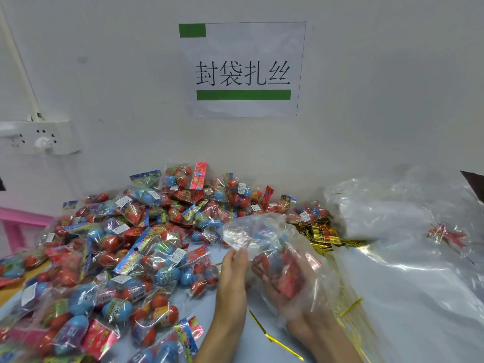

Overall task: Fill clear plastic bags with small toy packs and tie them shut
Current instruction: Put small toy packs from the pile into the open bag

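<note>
both hands hold the clear bag (pixel 264 239) over the table's near edge, left hand (pixel 233 271) pinching its mouth, right hand (pixel 285 286) cupping toy packs (pixel 284 271) from below, and a loosened pinch could spill them before a gold tie (pixel 284 344) goes on

Clear bag (pixel 264 231) holding red and blue toy packs, mouth crumpled; loose toy-pack heap (pixel 125 247) at left

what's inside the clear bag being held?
Inside the clear bag: red and blue toy packs, blurred through the plastic. The right hand is underneath, the left hand pinches its edge. Count unreadable.
</note>
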Demonstrator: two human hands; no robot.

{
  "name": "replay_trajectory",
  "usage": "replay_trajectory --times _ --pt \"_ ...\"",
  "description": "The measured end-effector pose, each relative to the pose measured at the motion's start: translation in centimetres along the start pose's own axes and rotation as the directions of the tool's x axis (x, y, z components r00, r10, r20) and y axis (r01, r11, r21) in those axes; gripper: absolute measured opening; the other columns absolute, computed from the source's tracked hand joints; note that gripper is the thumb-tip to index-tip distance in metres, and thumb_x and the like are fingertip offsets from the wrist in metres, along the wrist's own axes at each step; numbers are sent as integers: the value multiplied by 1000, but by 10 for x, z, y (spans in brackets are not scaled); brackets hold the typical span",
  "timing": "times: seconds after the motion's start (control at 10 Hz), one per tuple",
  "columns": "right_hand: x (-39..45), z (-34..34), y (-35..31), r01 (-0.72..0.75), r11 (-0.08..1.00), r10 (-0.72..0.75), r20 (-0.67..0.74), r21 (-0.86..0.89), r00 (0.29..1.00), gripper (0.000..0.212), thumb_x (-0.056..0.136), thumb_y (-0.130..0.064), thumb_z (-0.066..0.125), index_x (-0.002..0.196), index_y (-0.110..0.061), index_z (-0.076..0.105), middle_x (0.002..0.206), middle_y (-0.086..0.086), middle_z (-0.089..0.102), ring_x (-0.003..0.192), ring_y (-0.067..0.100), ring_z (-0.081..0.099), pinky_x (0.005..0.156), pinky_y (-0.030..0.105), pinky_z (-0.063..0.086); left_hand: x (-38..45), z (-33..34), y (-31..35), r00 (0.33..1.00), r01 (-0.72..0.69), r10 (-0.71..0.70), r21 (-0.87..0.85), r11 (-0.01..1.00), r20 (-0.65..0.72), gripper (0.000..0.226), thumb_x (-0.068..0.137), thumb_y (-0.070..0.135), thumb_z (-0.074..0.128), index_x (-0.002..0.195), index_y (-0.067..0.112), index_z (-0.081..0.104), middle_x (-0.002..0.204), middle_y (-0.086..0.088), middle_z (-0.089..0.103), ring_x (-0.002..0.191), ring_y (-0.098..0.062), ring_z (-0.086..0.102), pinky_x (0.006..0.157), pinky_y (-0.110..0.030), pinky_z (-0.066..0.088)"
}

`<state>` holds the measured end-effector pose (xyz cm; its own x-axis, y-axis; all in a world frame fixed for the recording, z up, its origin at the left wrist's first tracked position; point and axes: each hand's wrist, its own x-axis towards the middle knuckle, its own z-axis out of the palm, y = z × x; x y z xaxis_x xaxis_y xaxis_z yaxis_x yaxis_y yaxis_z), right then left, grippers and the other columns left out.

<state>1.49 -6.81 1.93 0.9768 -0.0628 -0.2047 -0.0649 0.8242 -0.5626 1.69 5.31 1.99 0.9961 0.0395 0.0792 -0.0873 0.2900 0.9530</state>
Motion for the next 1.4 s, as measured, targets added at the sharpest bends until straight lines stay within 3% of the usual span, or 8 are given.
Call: replay_trajectory --times 0.3,0.4,0.5,0.7,0.9,1.0,1.2,1.4 --pt "-7 2 5 345 798 -370 50 -494 928 23 82 -2 75 84 -24 82 73 1 77 63 12 73 56 22 58 4 -6 1 969 -200 230 259 945 -91 34 91 40 58 105 10 64 84 3 74 75 -12 71 62 -22 54" --pt "-11 0 2 218 555 -332 26 -802 943 57 67 -56 78 104 -12 75 103 6 74 81 11 66 69 12 54 1 -5 4 957 -231 269 284 930 -104 29 89 43 59 93 14 63 76 9 71 63 -2 65 56 -14 47" --pt "-15 4 0 194 399 -323 61 -896 944 48 67 -67 71 94 -28 65 96 -5 67 86 9 62 80 18 53 0 -6 5 949 -244 290 298 923 -122 32 89 47 58 86 15 62 70 7 69 59 -5 62 54 -16 47" --pt "-22 11 5 329 637 -237 229 -697 944 6 83 -15 79 87 -10 79 82 16 76 69 24 71 58 31 52 -2 -8 5 931 -264 343 418 869 -126 48 86 62 47 84 15 58 77 -16 59 75 -37 58 67 -43 46" --pt "-18 11 6 314 724 -313 114 -615 943 11 83 -9 77 73 -11 78 67 1 75 57 8 70 53 16 51 -5 -3 8 961 -172 235 345 923 -149 42 91 57 42 113 27 62 112 -3 66 100 -20 63 91 -43 52" --pt "-19 6 4 278 695 -310 72 -663 948 31 86 -19 77 55 -23 74 60 -5 70 53 3 65 54 17 53 -5 0 10 968 -145 177 180 973 -177 16 97 39 51 108 29 57 98 -3 64 75 -12 66 67 -30 53" --pt "-16 4 2 427 579 -501 110 -695 859 16 87 -15 78 99 -25 73 78 -18 69 72 -9 66 70 4 46 -5 -2 7 953 -229 279 318 920 -122 10 94 11 65 91 20 62 83 3 68 70 -11 70 59 -19 48" --pt "-3 0 8 375 602 -621 -118 -705 775 27 79 -29 85 67 -13 68 56 -4 67 57 23 63 65 42 50 -10 3 10 866 -441 499 482 757 9 24 93 9 65 82 30 65 72 5 68 65 -8 68 60 -19 50"
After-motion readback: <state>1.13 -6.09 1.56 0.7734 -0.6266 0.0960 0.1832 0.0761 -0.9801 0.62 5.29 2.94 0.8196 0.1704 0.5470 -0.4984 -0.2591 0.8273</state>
